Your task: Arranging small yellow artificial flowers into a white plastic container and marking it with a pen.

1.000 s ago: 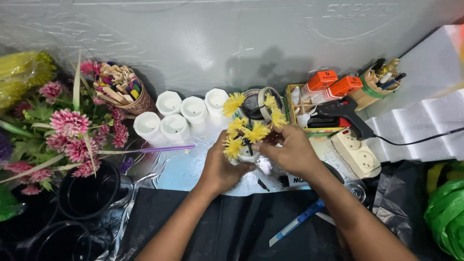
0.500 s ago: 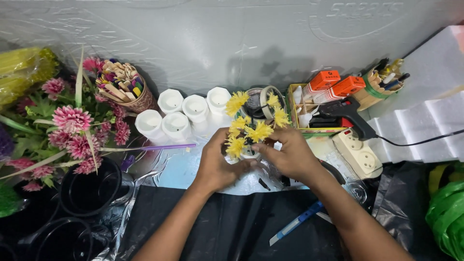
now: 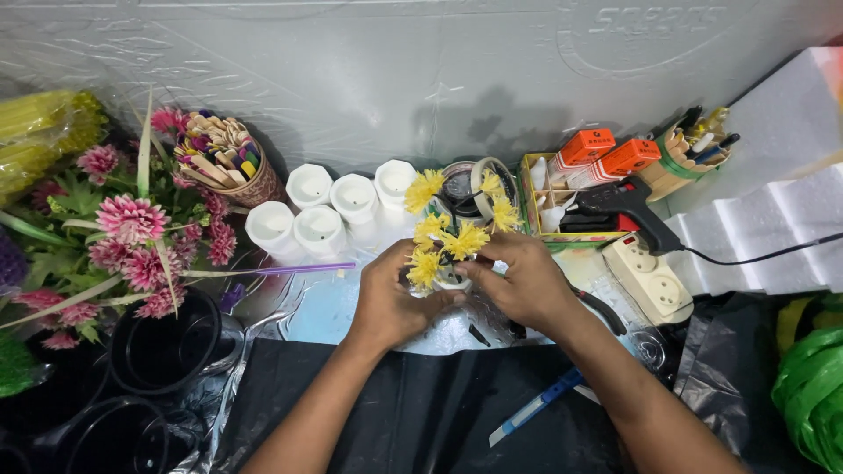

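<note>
Both hands have drawn closer around the small white pot (image 3: 452, 281) since a moment ago; the left hand (image 3: 391, 298) is cupping its side, the right hand (image 3: 518, 283) is pinching the yellow flowers (image 3: 464, 239) standing in it, near white cups (image 3: 320, 230).

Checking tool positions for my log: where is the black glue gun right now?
The black glue gun lies right of centre in the head view, beyond the right hand, between the yellow compartment box and the white power strip.
</note>
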